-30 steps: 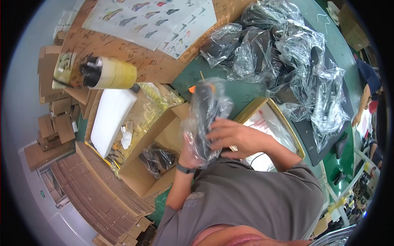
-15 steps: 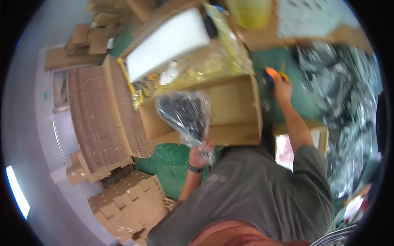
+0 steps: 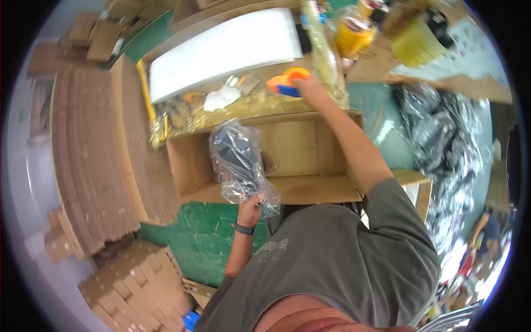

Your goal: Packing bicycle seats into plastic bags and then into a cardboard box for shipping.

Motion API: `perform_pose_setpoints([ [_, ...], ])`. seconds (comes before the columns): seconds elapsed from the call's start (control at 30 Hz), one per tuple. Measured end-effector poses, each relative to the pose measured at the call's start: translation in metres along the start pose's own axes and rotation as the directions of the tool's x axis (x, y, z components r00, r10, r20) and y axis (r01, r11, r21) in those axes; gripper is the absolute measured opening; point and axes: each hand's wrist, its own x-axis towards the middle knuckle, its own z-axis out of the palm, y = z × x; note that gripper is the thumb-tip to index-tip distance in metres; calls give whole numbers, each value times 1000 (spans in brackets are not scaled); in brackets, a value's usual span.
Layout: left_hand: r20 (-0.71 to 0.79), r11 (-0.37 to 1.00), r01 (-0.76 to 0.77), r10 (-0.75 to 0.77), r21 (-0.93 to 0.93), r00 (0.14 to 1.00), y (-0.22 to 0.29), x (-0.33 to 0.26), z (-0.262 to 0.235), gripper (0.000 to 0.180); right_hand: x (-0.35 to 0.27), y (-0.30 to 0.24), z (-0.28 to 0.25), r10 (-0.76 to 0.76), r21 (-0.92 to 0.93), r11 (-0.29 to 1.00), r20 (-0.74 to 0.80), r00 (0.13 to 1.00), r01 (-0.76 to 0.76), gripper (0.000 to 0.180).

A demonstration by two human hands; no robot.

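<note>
My left hand (image 3: 250, 209) is closed round the gathered end of a clear plastic bag (image 3: 239, 157). A black object is inside the bag; its exact kind is hard to make out through the wrinkled film. The bag hangs over the left part of an open cardboard box (image 3: 318, 189) in front of me. My right hand (image 3: 311, 91) is closed on an orange-and-blue tape dispenser (image 3: 286, 83), held beyond the box's far edge above the workbench. My right forearm crosses over the box's right end.
A white foam slab (image 3: 221, 52) lies on the tape-covered workbench (image 3: 193, 119). Flattened cartons (image 3: 91, 149) stand at the left. Clear plastic bags (image 3: 442, 133) are heaped on the right. A yellow bucket (image 3: 418, 47) is at the back right. Small cardboard boxes (image 3: 135, 285) fill the lower left.
My right hand has swung left with the tape dispenser, from right of the box to above the workbench. The bag, still in my left hand, hangs more upright. The view has shifted.
</note>
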Motion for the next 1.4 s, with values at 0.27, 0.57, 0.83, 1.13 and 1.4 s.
perform_pose_setpoints([
  [0.27, 54, 996, -77, 74, 44, 996, -16, -1, 11, 44, -30, -30, -20, -144, 184, 965, -214, 966, 184, 30],
  [0.57, 61, 997, 12, -17, 80, 998, -41, -17, 54, 52, -325, 279, -88, 899, 594, 384, -414, 140, -707, 50],
  [0.83, 400, 937, 195, -67, -289, 914, -42, -51, 85, 42, -416, 484, -50, 925, 462, 19, -345, -160, -887, 69],
  [1.13, -185, 693, -62, 277, 718, 943, 11, -85, 72, 86, -458, 563, -98, 973, 815, -217, 226, -51, -537, 72],
  [1.4, 41, 546, 154, -327, 823, 944, 21, 88, 51, 102, -440, 256, -178, 602, 856, -436, 48, 797, 279, 43],
])
